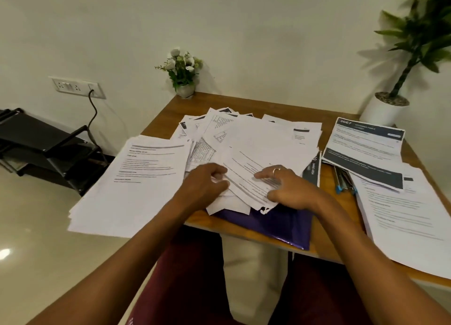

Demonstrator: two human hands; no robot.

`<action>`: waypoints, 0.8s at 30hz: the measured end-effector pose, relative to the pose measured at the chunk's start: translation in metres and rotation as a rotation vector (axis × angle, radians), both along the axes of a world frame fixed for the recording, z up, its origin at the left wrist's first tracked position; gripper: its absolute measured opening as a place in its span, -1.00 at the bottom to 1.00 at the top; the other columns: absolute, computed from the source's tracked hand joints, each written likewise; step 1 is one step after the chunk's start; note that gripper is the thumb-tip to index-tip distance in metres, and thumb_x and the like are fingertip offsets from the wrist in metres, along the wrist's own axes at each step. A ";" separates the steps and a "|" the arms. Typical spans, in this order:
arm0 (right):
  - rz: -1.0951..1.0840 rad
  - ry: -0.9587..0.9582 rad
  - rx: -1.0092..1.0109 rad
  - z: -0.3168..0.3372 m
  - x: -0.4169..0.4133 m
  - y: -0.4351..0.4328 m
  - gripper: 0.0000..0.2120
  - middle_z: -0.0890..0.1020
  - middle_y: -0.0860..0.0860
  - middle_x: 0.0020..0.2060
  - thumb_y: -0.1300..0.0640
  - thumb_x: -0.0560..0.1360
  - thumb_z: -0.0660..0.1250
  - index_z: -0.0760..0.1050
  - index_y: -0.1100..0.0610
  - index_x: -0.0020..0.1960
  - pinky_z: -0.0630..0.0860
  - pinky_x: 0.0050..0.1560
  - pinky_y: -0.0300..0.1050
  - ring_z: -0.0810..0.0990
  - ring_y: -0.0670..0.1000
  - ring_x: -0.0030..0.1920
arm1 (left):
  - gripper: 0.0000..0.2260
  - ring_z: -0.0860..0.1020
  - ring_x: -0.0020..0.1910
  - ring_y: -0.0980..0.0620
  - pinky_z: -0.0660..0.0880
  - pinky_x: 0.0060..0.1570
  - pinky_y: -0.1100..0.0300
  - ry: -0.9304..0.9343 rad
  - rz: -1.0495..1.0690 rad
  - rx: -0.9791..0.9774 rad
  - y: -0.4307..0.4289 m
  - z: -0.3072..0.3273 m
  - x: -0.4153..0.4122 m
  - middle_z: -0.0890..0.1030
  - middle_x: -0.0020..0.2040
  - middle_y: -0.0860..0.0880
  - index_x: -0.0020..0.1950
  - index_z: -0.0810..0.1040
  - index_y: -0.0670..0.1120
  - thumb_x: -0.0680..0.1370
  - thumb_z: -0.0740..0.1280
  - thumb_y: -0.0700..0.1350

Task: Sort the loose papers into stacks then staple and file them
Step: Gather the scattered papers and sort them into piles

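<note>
Head view: the loose papers (258,141) lie heaped at frame centre on the table (244,102). The left hand (205,182) pinches a sheet edge. The right hand (288,187) presses flat, fingers spread. The sheets look light, limp and slippery, so they are probably best lifted singly by a corner.

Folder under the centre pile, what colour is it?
The folder is glossy purple; the head view shows it.
</note>
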State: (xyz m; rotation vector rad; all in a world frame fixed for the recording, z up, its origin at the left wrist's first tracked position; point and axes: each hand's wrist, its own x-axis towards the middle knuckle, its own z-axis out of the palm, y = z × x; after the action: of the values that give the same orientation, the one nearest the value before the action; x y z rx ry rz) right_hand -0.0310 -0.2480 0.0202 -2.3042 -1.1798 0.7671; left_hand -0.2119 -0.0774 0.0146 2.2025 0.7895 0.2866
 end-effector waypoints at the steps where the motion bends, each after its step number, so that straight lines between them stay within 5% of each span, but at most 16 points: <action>1: 0.032 -0.030 -0.031 0.000 -0.001 -0.008 -0.40 0.33 -0.10 0.47 0.21 0.46 0.42 0.43 -0.21 0.42 0.23 0.50 -0.02 0.26 -0.02 0.48 | -0.72 0.54 0.09 0.14 0.38 -0.02 0.37 0.015 -0.017 -0.029 -0.007 -0.004 0.005 0.63 0.17 0.08 0.26 0.64 0.01 0.55 0.44 -0.03; 5: 0.151 -0.219 -0.106 -0.012 -0.006 -0.024 -0.40 0.20 -0.16 0.56 0.14 0.48 0.44 0.39 -0.20 0.46 -0.03 0.51 -0.04 0.08 -0.06 0.56 | -0.82 0.53 -0.22 0.20 0.38 -0.24 0.32 0.102 -0.052 -0.093 -0.028 -0.018 0.018 0.58 -0.24 0.15 0.09 0.69 -0.07 0.53 0.44 -0.05; 8: 0.124 -0.284 0.014 -0.026 -0.005 -0.026 -0.61 0.34 -0.17 0.51 0.02 0.58 0.38 0.52 -0.14 0.39 0.01 0.35 -0.19 0.19 -0.07 0.52 | -0.83 0.53 -0.36 0.14 0.41 -0.32 0.25 0.107 -0.029 -0.084 -0.038 -0.019 0.021 0.58 -0.43 0.05 -0.13 0.67 -0.17 0.54 0.40 -0.08; 11: 0.071 -0.358 0.118 -0.029 -0.006 -0.027 -0.70 0.54 -0.12 0.35 -0.03 0.64 0.28 0.60 -0.03 0.33 0.26 0.36 -0.13 0.43 -0.03 0.37 | -0.76 0.64 -0.32 -0.01 0.45 -0.30 0.20 0.078 0.010 -0.150 -0.043 -0.017 0.020 0.66 -0.30 -0.04 -0.13 0.64 -0.15 0.56 0.37 0.01; 14: -0.082 -0.347 0.295 -0.026 -0.012 -0.028 -0.74 0.65 -0.04 0.12 0.03 0.65 0.28 0.64 0.01 0.27 0.51 0.06 -0.09 0.58 0.00 0.10 | -0.65 0.65 -0.33 0.00 0.49 -0.31 0.16 -0.039 0.080 -0.331 -0.048 -0.017 0.021 0.72 -0.16 0.00 -0.01 0.59 -0.12 0.61 0.32 0.18; 16: -0.180 -0.365 0.392 -0.025 -0.016 -0.027 -0.74 0.66 -0.02 0.02 0.03 0.65 0.28 0.65 0.04 0.25 0.55 -0.03 -0.05 0.60 0.01 0.01 | -0.64 0.66 -0.28 0.05 0.54 -0.28 0.10 -0.149 0.096 -0.429 -0.054 -0.018 0.022 0.72 -0.04 0.01 0.10 0.52 -0.06 0.61 0.30 0.24; 19: -0.327 -0.337 0.542 -0.016 -0.019 -0.022 -0.72 0.70 0.04 -0.08 0.00 0.65 0.30 0.68 0.17 0.06 0.55 -0.08 -0.04 0.63 0.01 -0.08 | -0.48 0.65 -0.06 0.21 0.61 0.04 0.06 -0.188 0.006 -0.323 -0.064 -0.028 0.024 0.60 0.25 0.15 0.33 0.42 0.11 0.48 0.44 0.30; 22: -0.383 -0.227 0.580 0.000 -0.028 -0.015 -0.72 0.64 -0.02 -0.27 0.01 0.64 0.30 0.61 0.16 -0.13 0.48 -0.26 -0.12 0.59 -0.06 -0.25 | -0.17 0.54 0.22 0.19 0.57 0.23 0.08 -0.184 -0.133 -0.282 -0.080 -0.032 0.028 0.38 0.46 0.20 0.57 0.19 0.16 0.42 0.56 0.18; 24: -0.382 -0.052 0.592 0.012 -0.035 -0.010 -0.76 0.66 -0.03 -0.24 0.01 0.64 0.31 0.61 0.14 -0.07 0.54 -0.29 -0.22 0.63 -0.07 -0.29 | -0.12 0.51 0.33 0.13 0.57 0.27 0.05 -0.298 -0.188 -0.324 -0.091 -0.028 0.034 0.41 0.47 0.15 0.58 0.15 0.18 0.40 0.60 0.08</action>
State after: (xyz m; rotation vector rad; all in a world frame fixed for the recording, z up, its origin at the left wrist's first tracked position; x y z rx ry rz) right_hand -0.0662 -0.2579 0.0321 -1.9566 -0.8027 0.1804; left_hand -0.1778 -0.1684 -0.0139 1.8564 0.4278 0.3555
